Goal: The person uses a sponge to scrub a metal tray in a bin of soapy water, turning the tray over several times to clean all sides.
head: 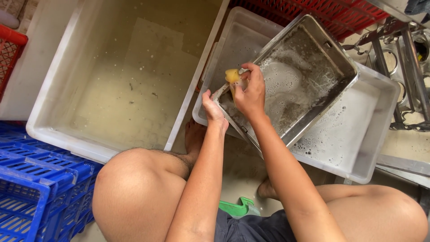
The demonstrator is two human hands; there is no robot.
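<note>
Big tub [58, 130] open; steel tray [313, 58] fills small tub [376, 134].

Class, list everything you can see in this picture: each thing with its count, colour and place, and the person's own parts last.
Metal tray: one, silver, soapy, tilted across the smaller tub at right.
Sponge: one, yellow, at the tray's near corner.
Smaller tub: one, grey-white, foamy water, under the tray.
Large tub: one, white, murky water, left centre.
Blue crates: stacked, bottom left.
Red crates: one along the top right, another at the left edge.
Metal rack: one, silver, far right.
Green object: one, on the floor between the legs.
Left hand: grips the tray's corner.
Right hand: holds the sponge.
</note>
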